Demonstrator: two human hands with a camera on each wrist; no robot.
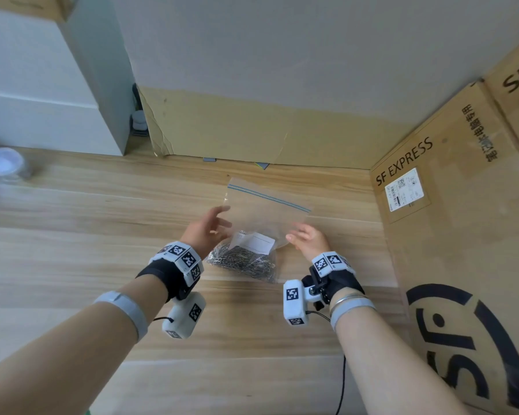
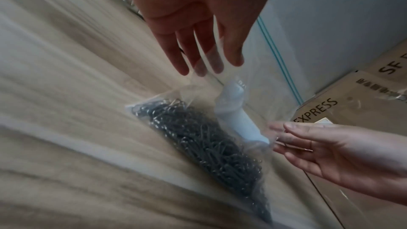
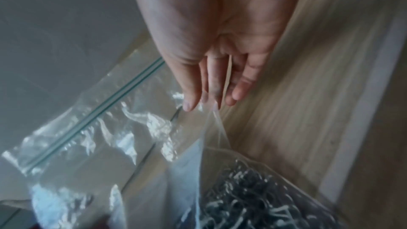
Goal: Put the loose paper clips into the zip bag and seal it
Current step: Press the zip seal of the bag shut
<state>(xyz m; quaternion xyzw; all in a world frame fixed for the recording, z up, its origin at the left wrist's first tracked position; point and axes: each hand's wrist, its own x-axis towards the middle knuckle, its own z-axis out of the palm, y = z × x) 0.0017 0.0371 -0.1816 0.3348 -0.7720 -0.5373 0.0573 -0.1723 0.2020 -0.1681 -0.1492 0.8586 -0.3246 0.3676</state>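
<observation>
A clear zip bag (image 1: pixel 267 211) with a blue zip line stands upright on the wooden table (image 1: pixel 102 220). A heap of metal paper clips (image 1: pixel 243 262) fills its bottom, with a white label (image 1: pixel 256 242) above them. My left hand (image 1: pixel 224 217) holds the bag's left edge at the fingertips, fingers nearly straight (image 2: pixel 200 55). My right hand (image 1: pixel 295 233) pinches the right edge between thumb and fingers (image 3: pixel 191 97). The clips (image 2: pixel 209 145) lie inside the film (image 3: pixel 99 128). I cannot tell whether the zip is pressed together. No loose clips show on the table.
A large SF Express cardboard box (image 1: pixel 450 205) walls off the right side. A cardboard panel (image 1: pixel 252 136) leans against the back wall. A white cabinet (image 1: pixel 42 100) stands at the back left, with a blurred clear round container (image 1: pixel 3 163) on the table's left.
</observation>
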